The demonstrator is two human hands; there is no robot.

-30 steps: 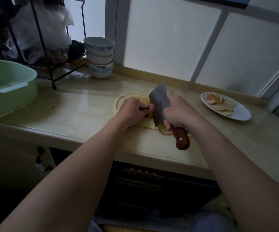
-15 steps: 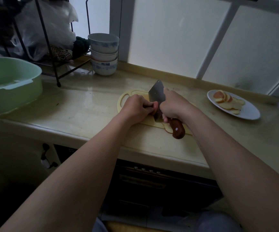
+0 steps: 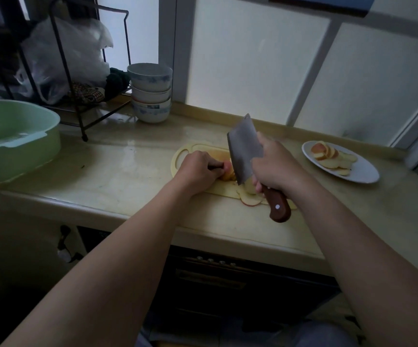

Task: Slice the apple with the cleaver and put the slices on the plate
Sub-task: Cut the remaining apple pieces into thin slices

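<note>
- Apple, a remaining chunk, sits on the yellow cutting board, partly hidden by the left hand, whose curled fingers pin it down.
- Cleaver stands tilted just right of the chunk, tip pointing away; the right hand is clenched round its wooden handle.
- Cut slices lie at the board's near edge, under the blade's lower corner.
- White plate, further right on the counter, carries plated slices.
- Stacked bowls and a green basin stand well off to the left.
</note>
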